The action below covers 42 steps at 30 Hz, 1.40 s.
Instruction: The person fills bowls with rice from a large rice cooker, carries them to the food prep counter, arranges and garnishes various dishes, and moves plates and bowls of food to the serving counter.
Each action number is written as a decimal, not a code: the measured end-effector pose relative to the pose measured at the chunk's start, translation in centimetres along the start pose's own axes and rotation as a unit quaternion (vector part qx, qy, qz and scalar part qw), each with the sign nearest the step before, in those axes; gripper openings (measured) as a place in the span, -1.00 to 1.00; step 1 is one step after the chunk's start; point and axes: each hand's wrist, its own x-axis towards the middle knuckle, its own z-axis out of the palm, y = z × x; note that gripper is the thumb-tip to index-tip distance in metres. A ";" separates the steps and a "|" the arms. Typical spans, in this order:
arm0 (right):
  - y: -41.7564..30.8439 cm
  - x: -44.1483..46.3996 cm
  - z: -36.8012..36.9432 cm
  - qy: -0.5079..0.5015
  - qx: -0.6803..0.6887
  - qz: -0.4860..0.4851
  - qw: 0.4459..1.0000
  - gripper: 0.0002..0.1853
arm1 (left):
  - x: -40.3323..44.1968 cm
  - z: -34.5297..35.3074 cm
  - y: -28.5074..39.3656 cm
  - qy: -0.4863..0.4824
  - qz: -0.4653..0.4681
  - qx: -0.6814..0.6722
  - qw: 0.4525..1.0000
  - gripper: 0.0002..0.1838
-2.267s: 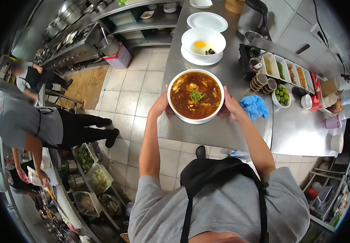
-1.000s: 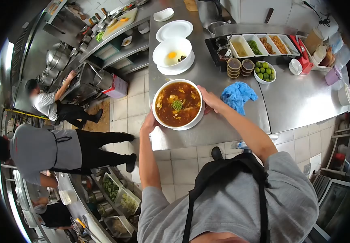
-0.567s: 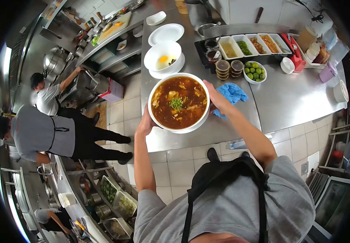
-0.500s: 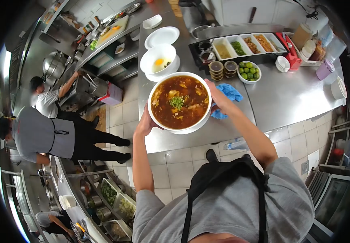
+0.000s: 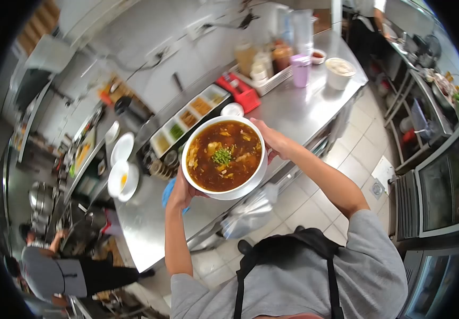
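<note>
A large white bowl (image 5: 243,187) full of brown soup (image 5: 235,170) topped with chopped greens (image 5: 222,156) is held up in front of my body, level, with a white plate under it. My left hand (image 5: 182,190) grips its left side, fingertips hidden beneath. On the right side my right hand (image 5: 270,139) holds it, thumb near the rim. Behind the bowl is a blue cloth (image 5: 169,193), partly covered by my left hand. A tray of toppings (image 5: 189,118) lies beyond the bowl on the steel counter (image 5: 143,220).
A white bowl with an egg (image 5: 122,181) and a white plate (image 5: 122,149) are at the counter's left. A red box (image 5: 238,93), purple cup (image 5: 300,70) and white tub (image 5: 339,73) are at the back right. Co-workers (image 5: 54,272) stand lower left; a glass-doored fridge (image 5: 446,186) is right.
The bowl was lifted off the counter between both hands. The view has since swung right, bringing the fridge and right-hand shelves into sight, while the egg bowl and co-workers shifted left.
</note>
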 end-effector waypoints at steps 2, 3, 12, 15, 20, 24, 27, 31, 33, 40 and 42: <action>-1.4 2.4 -8.0 -0.009 0.014 0.049 0.999 -0.25 | 7.1 4.1 3.1 -0.021 -0.045 -0.009 0.999 -0.23; -1.4 0.9 -10.7 0.009 0.009 0.030 0.999 -0.24 | 8.4 6.3 3.1 -0.047 -0.028 -0.016 0.998 -0.25; -1.6 -1.8 -33.7 0.184 0.064 0.026 0.980 -0.15 | 25.6 24.4 11.9 -0.229 -0.004 0.038 0.973 -0.16; -1.8 -2.0 -41.3 0.172 0.073 0.016 0.982 -0.14 | 30.1 30.1 15.1 -0.276 0.011 0.051 0.960 -0.17; -2.2 1.2 -54.1 0.182 0.080 0.024 0.980 -0.15 | 41.1 38.0 18.2 -0.291 0.004 0.031 0.956 -0.22; -2.8 4.5 -62.6 0.200 0.087 -0.004 0.976 -0.16 | 49.0 43.4 20.0 -0.344 0.024 0.000 0.939 -0.24; -3.7 6.9 -68.4 0.182 0.068 0.001 0.981 -0.16 | 54.7 46.8 21.1 -0.332 -0.008 0.007 0.943 -0.23; -3.1 12.5 -76.5 0.163 0.063 0.006 0.985 -0.17 | 59.3 50.9 23.2 -0.237 -0.001 0.025 0.971 -0.18; -2.7 15.7 -80.2 0.159 0.076 0.001 0.984 -0.20 | 62.3 52.6 23.9 -0.223 -0.030 0.031 0.974 -0.24; 0.7 28.8 -91.9 0.070 0.060 -0.004 0.996 -0.23 | 75.5 56.9 21.0 -0.176 -0.093 -0.046 0.979 -0.31; 1.7 32.6 -94.3 0.058 0.045 0.013 0.997 -0.21 | 79.4 57.2 19.2 -0.174 -0.106 -0.061 0.977 -0.31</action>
